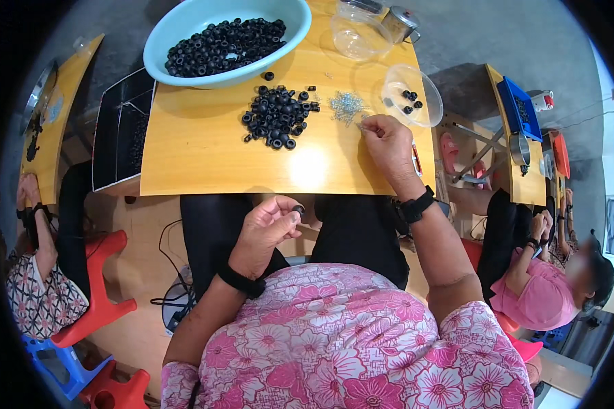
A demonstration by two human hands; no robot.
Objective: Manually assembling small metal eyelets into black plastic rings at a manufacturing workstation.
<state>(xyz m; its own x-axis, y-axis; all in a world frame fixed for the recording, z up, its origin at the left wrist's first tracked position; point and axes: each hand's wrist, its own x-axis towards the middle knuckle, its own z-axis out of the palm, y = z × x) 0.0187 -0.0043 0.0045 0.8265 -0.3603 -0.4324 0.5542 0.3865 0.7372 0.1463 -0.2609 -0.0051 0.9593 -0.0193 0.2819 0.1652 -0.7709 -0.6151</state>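
Note:
My left hand is in front of the table's near edge, above my lap, with thumb and fingers closed on a small black ring-shaped part. Over the table, my right hand has its fingertips pinched together beside a small pile of shiny metal pieces. Whatever may be between those fingertips is too small to make out. Left of the metal pile lies a heap of black ring-shaped parts. To its right, a clear round plastic tub holds several black parts.
A large light-blue basin full of black parts stands at the table's far left. Another clear tub and a metal mug are at the far right. A dark open box adjoins the left side. People sit at neighbouring tables on both sides.

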